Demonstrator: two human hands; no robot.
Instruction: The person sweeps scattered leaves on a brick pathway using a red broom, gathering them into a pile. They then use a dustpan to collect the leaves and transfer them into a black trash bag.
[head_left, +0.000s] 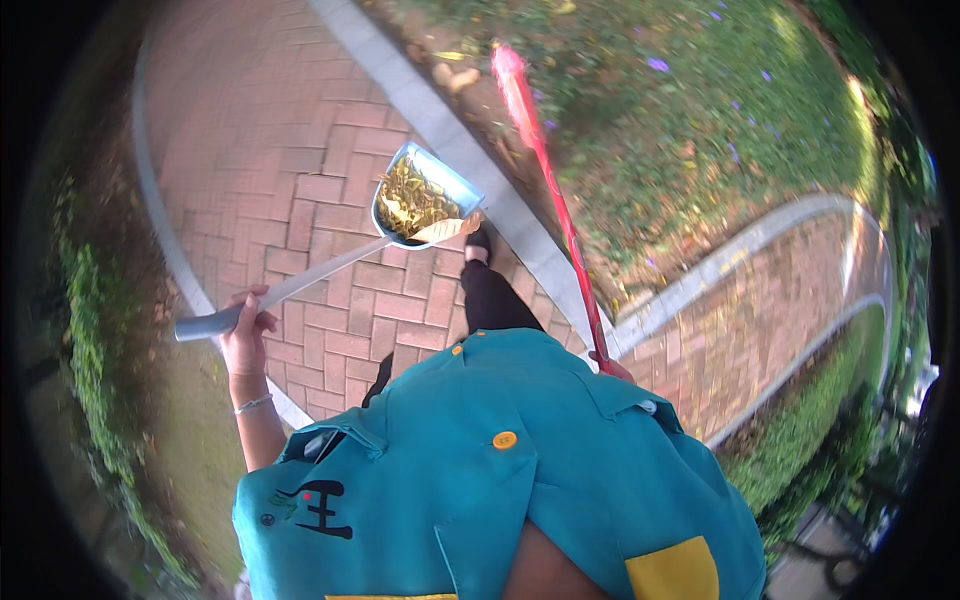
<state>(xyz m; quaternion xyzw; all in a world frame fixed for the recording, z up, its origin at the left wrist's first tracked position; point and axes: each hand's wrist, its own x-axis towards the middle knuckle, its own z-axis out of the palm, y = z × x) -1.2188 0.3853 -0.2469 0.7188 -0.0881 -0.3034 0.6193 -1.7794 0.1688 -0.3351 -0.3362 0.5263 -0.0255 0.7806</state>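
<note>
My left hand (251, 326) grips the grey end of a long handle. At its far end is a light-blue long-handled dustpan (459, 178), held out in front of me over the brick path. Dry yellow-brown leaves (412, 201) fill much of the pan, and one large tan leaf (450, 228) lies across its near edge. Beside my right hip, my right hand (616, 369), mostly hidden by the jacket, is closed around a red broom (561, 206). The broom slants forward, its pinkish-red bristle end over the planted bed.
A herringbone brick path (315, 202) runs ahead, bordered by a pale stone kerb (450, 112). Beyond the kerb is a planted bed (675, 135) with purple flowers and fallen leaves. A branch path (750, 315) curves right beside a low hedge (802, 420). Shrubs (94, 322) line the left.
</note>
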